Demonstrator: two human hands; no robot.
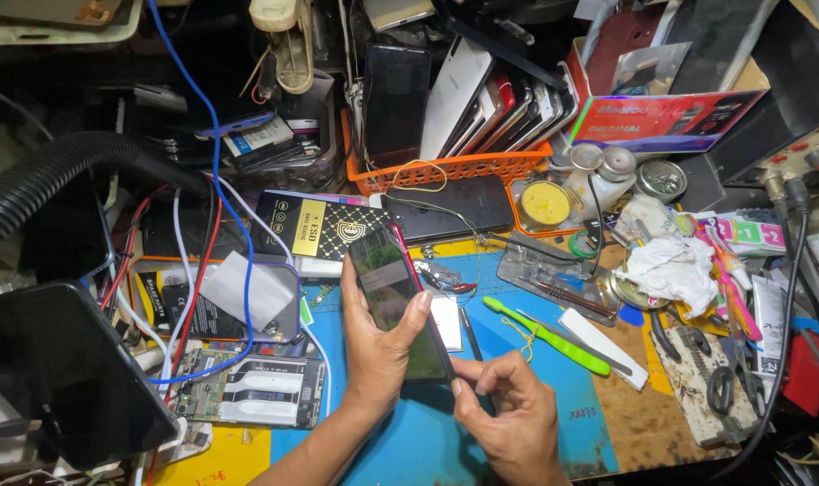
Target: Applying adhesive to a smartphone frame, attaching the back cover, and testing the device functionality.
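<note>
We are seeing the left hand (378,346) gripping a dark smartphone (393,295) around its left edge, thumb pressing on the glass, screen facing up and tilted. The right hand (508,409) is pinching the phone's near right corner with fingertips (468,369) curled against the edge. The phone is sitting mid-scene, above a blue work mat (517,342), near the front of the bench. A green plastic pry tool (544,335) is lying just right of the phone on the mat, with a white strip (601,346) beside it. Far behind, an orange basket (454,169) is holding a row of upright phones. At left, an opened phone body (252,389) is lying flat, a blue cable (220,180) looping over it.
</note>
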